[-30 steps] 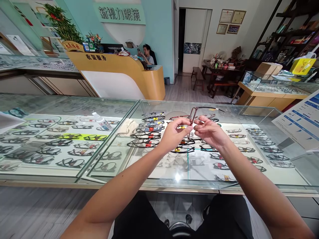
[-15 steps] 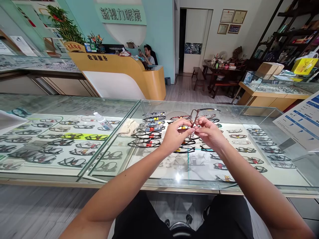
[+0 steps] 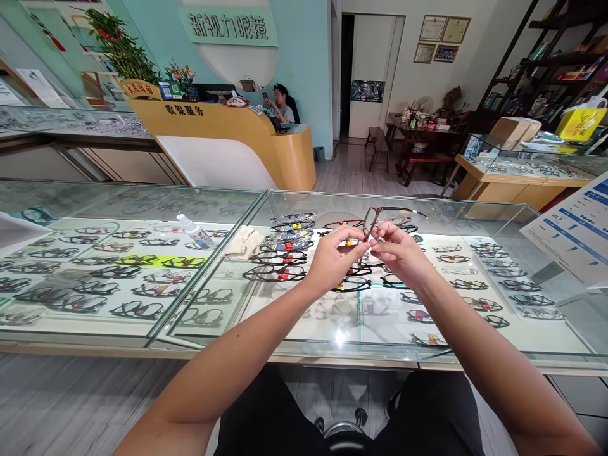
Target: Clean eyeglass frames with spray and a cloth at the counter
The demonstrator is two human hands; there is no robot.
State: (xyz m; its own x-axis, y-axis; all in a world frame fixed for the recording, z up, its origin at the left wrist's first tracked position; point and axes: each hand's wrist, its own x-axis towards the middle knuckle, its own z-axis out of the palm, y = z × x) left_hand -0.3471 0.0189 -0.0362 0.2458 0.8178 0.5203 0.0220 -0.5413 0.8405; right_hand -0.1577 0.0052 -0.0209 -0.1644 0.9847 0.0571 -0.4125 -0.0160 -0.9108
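Observation:
A thin dark pair of glasses (image 3: 371,218) stands upright above the glass counter (image 3: 304,329), one temple arm reaching right. My left hand (image 3: 335,259) pinches the frame's lower edge with thumb and forefinger. My right hand (image 3: 399,253) pinches it from the other side, fingertips almost meeting the left ones. Both hands hover over the display case, where several rows of glasses lie under the glass.
A small white bottle (image 3: 194,231) and a beige cloth (image 3: 246,240) lie on the counter to the left. A printed sheet (image 3: 577,231) stands at the right. Behind a yellow reception desk (image 3: 228,142) sits a person (image 3: 281,104).
My hands have drawn closer together around the frame, and the glasses have sunk slightly and tilted. The rest of the scene is unchanged.

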